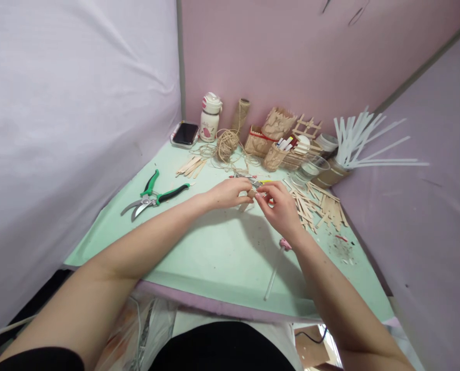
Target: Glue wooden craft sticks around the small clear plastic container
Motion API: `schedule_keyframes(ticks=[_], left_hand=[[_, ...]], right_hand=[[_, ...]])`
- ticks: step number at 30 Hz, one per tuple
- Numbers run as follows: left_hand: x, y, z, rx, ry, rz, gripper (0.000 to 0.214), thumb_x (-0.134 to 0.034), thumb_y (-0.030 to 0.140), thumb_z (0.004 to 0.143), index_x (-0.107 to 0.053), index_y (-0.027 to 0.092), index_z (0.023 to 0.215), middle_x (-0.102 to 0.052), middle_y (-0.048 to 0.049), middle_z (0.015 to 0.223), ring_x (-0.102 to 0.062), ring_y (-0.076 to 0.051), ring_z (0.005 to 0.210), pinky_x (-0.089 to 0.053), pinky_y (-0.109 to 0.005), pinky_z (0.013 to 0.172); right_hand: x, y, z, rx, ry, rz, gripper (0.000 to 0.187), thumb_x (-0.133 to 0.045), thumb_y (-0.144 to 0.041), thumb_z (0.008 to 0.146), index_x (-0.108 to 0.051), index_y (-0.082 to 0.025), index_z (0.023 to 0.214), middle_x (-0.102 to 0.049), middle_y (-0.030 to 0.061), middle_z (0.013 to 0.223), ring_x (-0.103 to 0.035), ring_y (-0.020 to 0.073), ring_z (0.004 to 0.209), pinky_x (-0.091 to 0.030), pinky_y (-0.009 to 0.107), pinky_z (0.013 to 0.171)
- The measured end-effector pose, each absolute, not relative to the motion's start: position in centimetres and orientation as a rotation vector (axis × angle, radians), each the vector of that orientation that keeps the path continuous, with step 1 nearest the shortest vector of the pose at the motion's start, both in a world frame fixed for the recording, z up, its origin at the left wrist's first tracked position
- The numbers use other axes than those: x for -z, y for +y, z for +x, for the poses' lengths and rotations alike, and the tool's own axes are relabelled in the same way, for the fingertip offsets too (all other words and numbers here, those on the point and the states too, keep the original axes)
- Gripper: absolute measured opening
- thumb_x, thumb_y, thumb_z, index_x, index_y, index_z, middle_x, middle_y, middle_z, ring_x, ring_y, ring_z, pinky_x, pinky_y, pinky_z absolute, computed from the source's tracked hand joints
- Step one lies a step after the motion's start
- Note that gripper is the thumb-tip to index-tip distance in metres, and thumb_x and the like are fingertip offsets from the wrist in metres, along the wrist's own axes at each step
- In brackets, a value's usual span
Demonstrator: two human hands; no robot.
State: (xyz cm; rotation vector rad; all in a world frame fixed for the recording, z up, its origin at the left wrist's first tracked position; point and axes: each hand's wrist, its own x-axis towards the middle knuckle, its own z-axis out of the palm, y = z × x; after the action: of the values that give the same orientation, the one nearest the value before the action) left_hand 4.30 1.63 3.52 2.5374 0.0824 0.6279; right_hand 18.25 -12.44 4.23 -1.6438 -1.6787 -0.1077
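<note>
My left hand [229, 192] is closed in a pinch on a small brownish piece [250, 194], whose kind I cannot make out. A pale strip [245, 207] shows just below those fingers. My right hand [279, 206] meets it from the right, thumb and fingertips pressed together on something small and pinkish-white. Both hands are raised a little over the middle of the mat. Under my right wrist lies a thin white stick [273, 275] with a pink tip [285, 244]. Green-handled pruning shears [148, 197] lie open to the left of my left forearm.
Loose wooden craft sticks [305, 206] lie right of my hands, others [191, 166] at the back left. Behind are a twine ball [227, 145], a bottle [210, 121], a phone [185, 133], a pen cup [274, 157] and a container of white strips [330, 172]. Fabric walls surround the table.
</note>
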Motion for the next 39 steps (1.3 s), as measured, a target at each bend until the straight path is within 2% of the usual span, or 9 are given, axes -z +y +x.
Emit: schedule_keyframes(ticks=[4,9,13,18,23,26,30,34,39], left_hand=[[-3.3,1.6,4.5,-0.626,0.079,2.516,0.01,-0.061,0.024,0.085,-0.067,0.017,0.08,-0.063,-0.004,0.089,-0.059,-0.017,0.083,-0.044,-0.027,0.078],[-3.5,1.6,4.5,-0.601,0.083,2.521,0.011,-0.062,0.024,0.084,-0.068,0.015,0.079,-0.064,-0.0051,0.09,-0.06,-0.017,0.083,-0.044,-0.027,0.079],[-3.6,1.6,4.6,-0.59,0.074,2.526,0.011,-0.06,0.02,0.083,-0.068,0.016,0.078,-0.064,-0.0051,0.091,-0.061,-0.017,0.084,-0.045,-0.026,0.079],[-3.7,1.6,4.6,-0.576,0.072,2.525,0.014,-0.059,0.024,0.084,-0.067,0.016,0.076,-0.065,-0.0059,0.093,-0.061,-0.017,0.084,-0.046,-0.027,0.079],[-3.9,1.6,4.6,-0.57,0.054,2.503,0.013,-0.056,0.019,0.084,-0.068,0.016,0.078,-0.065,-0.0061,0.096,-0.061,-0.016,0.085,-0.046,-0.026,0.08],[-4.0,1.6,4.6,-0.55,0.029,2.494,0.013,-0.057,0.019,0.084,-0.067,0.015,0.075,-0.065,-0.006,0.094,-0.061,-0.016,0.084,-0.045,-0.026,0.08],[-4.0,1.5,4.7,-0.534,0.029,2.508,0.012,-0.06,0.021,0.083,-0.068,0.015,0.076,-0.064,-0.0061,0.094,-0.061,-0.016,0.084,-0.045,-0.027,0.081],[-3.8,1.5,4.6,-0.551,0.065,2.52,0.011,-0.058,0.02,0.084,-0.067,0.014,0.079,-0.064,-0.006,0.092,-0.059,-0.016,0.084,-0.044,-0.027,0.08],[-3.8,1.7,4.4,-0.531,0.093,2.538,0.007,-0.061,0.021,0.082,-0.064,0.015,0.081,-0.063,-0.0062,0.094,-0.059,-0.018,0.087,-0.044,-0.027,0.082]], right_hand=[[-4.2,-12.4,18.1,0.158,-1.698,-1.624,0.01,-0.055,-0.025,0.092,-0.062,-0.021,0.088,-0.063,0.0071,0.095,-0.061,0.0156,0.069,-0.051,0.03,0.065],[-4.5,-12.4,18.0,0.244,-1.78,-1.65,0.014,-0.049,-0.024,0.095,-0.061,-0.022,0.088,-0.064,0.0083,0.094,-0.062,0.0203,0.083,-0.05,0.032,0.072],[-4.9,-12.3,18.0,0.323,-1.875,-1.702,0.016,-0.046,-0.023,0.095,-0.059,-0.022,0.085,-0.062,0.0072,0.088,-0.058,0.0222,0.084,-0.047,0.033,0.074],[-5.9,-11.9,18.1,0.402,-2.082,-1.79,0.019,-0.044,-0.017,0.092,-0.057,-0.023,0.079,-0.059,0.0079,0.082,-0.053,0.0248,0.082,-0.042,0.035,0.073],[-6.9,-11.3,18.3,0.137,-2.03,-1.779,0.016,-0.047,-0.018,0.087,-0.052,-0.022,0.072,-0.056,0.0037,0.076,-0.05,0.0188,0.069,-0.037,0.029,0.061],[-7.3,-10.9,18.5,-0.039,-1.894,-1.755,0.016,-0.049,-0.018,0.082,-0.049,-0.022,0.067,-0.052,-0.0004,0.066,-0.048,0.0154,0.062,-0.035,0.026,0.058],[-7.7,-10.6,18.8,-0.133,-1.758,-1.809,0.009,-0.048,-0.016,0.078,-0.05,-0.022,0.071,-0.05,-0.0043,0.059,-0.044,0.0131,0.054,-0.034,0.024,0.055],[-8.7,-11.1,18.7,-0.13,-1.631,-1.808,0.009,-0.045,-0.019,0.082,-0.051,-0.022,0.076,-0.057,-0.0032,0.063,-0.047,0.0138,0.055,-0.036,0.026,0.057],[-9.7,-14.8,17.8,-0.151,-1.655,-1.776,0.023,-0.038,-0.018,0.085,-0.051,-0.023,0.067,-0.059,0.0001,0.064,-0.054,0.0166,0.061,-0.041,0.029,0.061]])
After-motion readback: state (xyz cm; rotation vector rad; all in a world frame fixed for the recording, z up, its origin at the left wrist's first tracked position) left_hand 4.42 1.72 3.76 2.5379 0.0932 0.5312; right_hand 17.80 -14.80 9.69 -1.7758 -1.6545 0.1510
